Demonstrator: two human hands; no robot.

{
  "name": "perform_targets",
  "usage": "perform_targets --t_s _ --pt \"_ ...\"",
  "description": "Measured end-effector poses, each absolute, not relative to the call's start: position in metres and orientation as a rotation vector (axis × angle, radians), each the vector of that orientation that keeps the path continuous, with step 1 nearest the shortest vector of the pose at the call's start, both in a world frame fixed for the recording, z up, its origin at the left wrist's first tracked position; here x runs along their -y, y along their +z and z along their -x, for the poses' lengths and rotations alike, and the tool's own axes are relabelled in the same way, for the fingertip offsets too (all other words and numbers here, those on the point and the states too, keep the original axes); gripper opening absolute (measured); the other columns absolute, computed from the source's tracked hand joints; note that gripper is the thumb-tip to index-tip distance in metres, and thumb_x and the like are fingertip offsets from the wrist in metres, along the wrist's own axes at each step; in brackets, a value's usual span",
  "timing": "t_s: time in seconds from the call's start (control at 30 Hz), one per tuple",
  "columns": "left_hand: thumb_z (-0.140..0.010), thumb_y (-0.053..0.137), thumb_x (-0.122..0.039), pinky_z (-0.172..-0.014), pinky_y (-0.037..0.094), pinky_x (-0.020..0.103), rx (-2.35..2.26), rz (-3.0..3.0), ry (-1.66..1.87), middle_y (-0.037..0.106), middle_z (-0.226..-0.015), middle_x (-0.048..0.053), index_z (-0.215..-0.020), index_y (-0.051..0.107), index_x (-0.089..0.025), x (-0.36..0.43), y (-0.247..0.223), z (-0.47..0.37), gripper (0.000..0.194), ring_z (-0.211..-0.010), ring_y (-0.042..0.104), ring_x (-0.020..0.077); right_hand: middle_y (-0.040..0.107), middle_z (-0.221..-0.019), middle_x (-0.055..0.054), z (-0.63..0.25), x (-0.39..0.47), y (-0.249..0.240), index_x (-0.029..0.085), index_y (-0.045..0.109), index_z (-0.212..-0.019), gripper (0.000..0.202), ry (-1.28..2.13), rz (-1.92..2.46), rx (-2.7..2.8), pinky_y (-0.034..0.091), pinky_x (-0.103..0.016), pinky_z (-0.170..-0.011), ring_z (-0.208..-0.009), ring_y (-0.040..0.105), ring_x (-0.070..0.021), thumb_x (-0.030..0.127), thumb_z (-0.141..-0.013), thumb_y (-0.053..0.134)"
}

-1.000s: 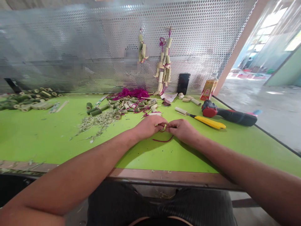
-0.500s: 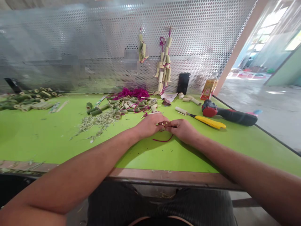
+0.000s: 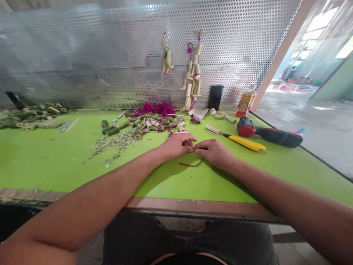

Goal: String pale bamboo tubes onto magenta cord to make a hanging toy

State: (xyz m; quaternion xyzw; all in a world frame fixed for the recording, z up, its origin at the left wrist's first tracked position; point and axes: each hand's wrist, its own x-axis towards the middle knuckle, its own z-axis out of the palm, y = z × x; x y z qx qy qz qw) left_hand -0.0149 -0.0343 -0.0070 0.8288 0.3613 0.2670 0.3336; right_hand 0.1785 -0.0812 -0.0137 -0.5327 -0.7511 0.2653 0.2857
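My left hand [image 3: 178, 145] and my right hand [image 3: 214, 151] almost meet above the green table. The thumb and forefinger of my right hand pinch a thin dark red cord [image 3: 191, 165], whose loose end curves along the tabletop below. A short bit of cord seems to span the small gap to my left hand. There the thumb is bent in against lower fingers that are partly hidden, while the forefinger is lifted away. Just behind my left hand lie pale bamboo pieces [image 3: 180, 126] with reddish cord.
Right of my hands lie a bamboo tube [image 3: 212, 129], a yellow utility knife [image 3: 246, 142] and a red-and-black power tool [image 3: 271, 135]. Shavings [image 3: 117, 141], cut bamboo [image 3: 134, 125] and purple cord [image 3: 158, 109] lie to the left. Bamboo figures [image 3: 192, 77] hang on the mesh panel.
The fingertips of my two hands have drawn slightly apart, and my left forefinger has lifted. The cord's loose end stays in about the same place.
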Motion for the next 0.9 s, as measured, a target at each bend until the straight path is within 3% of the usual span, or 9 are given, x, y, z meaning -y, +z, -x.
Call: perform_targets --t_s 0.43,0.6,0.77,0.9 --pt "-0.076 0.071 -0.017 -0.069 0.049 0.026 -0.986 -1.816 0.793 0.069 -0.077 0.002 -0.100 0.071 -0.012 0.0344 -0.0110 0.0124 0.025 -0.067 0.060 0.0102 0.073 -0.074 -0.001 -0.1764 0.0822 -0.0138 0.019 0.079 -0.084 0.021 0.711 1.406 2.029 0.043 -0.025 -0.064 -0.068 0.060 -0.0152 0.026 -0.083 0.060" --pt "-0.075 0.072 -0.018 -0.063 0.047 0.023 -0.977 -1.680 0.806 0.069 -0.076 0.002 -0.095 0.071 -0.011 0.0382 -0.0086 0.0122 0.022 -0.064 0.058 0.0088 0.071 -0.071 0.000 -0.1759 0.0830 -0.0120 0.019 0.078 -0.082 0.020 0.681 1.429 2.048 0.042 -0.025 -0.063 -0.066 0.058 -0.0138 0.024 -0.083 0.060" --pt "-0.079 0.067 -0.022 -0.047 0.037 0.019 -1.026 -1.627 0.761 0.067 -0.071 0.001 -0.098 0.070 -0.011 0.0408 -0.0052 0.0153 0.022 -0.047 0.045 0.0041 0.070 -0.071 0.000 -0.1760 0.0840 -0.0114 0.018 0.078 -0.082 0.020 0.678 1.423 2.044 0.042 -0.024 -0.061 -0.064 0.055 -0.0129 0.024 -0.082 0.059" --pt "-0.082 0.064 -0.024 -0.044 0.036 0.018 -1.000 -1.620 0.743 0.066 -0.071 0.001 -0.099 0.070 -0.012 0.0412 -0.0042 0.0174 0.022 -0.045 0.046 0.0039 0.068 -0.067 0.001 -0.1761 0.0838 -0.0121 0.018 0.077 -0.079 0.020 0.674 1.404 2.054 0.041 -0.023 -0.059 -0.063 0.054 -0.0126 0.025 -0.082 0.059"
